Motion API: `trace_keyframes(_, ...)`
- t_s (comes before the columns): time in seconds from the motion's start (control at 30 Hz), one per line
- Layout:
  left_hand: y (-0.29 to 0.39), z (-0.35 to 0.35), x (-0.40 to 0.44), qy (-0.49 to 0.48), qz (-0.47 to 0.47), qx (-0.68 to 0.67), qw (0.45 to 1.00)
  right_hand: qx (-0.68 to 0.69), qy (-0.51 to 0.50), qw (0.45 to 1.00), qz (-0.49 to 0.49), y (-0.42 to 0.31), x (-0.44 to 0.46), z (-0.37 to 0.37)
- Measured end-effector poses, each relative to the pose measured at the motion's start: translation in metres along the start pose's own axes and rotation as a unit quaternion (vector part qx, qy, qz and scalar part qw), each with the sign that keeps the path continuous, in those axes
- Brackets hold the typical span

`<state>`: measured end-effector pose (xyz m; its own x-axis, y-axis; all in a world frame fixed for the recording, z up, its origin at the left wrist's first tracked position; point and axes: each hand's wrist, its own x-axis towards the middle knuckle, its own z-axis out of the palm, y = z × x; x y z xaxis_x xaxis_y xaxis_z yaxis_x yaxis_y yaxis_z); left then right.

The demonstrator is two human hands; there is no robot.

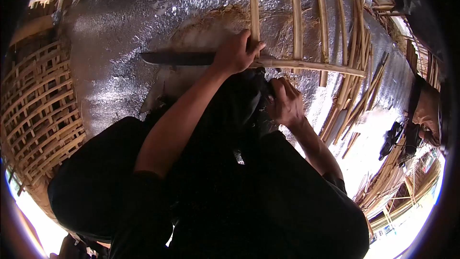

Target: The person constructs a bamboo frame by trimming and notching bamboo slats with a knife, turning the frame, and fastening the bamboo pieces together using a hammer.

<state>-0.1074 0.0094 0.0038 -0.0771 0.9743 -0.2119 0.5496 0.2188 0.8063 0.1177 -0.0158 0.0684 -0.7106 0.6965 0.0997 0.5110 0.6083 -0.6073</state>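
My left hand [235, 53] is closed at the left corner of a bamboo frame, its thumb across the end of an upright bamboo strip [254, 7]. A long bamboo crosspiece [321, 66] runs right from there, with several upright strips meeting it. From beneath the left hand a dark machete blade [177, 58] points left; whether the hand also grips the machete is hidden. Below the crosspiece, my right hand [286, 101] is closed with curled fingers beside my dark clothing. What those fingers hold, if anything, I cannot make out.
Shiny silver sheeting [105, 29] covers the ground. On the left stands a woven bamboo lattice [43, 110]. Loose bamboo strips [354, 86] lie in a bundle at the right. Another person's foot [426, 110] shows near the right edge, with dark straps [393, 139] close by.
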Motion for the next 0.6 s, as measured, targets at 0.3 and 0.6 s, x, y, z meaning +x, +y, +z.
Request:
trace_keyframes(0.3, 0.0, 0.0, 0.006, 0.047, 0.032, -0.019, 0.998, -0.039, -0.049, 0.991, 0.116, 0.003, 0.014, 0.001)
trace_keyframes(0.6, 0.01, -0.009, 0.005, 0.02, -0.003, -0.027, 0.999, 0.027, 0.1, 0.989, 0.109, -0.021, 0.007, -0.002)
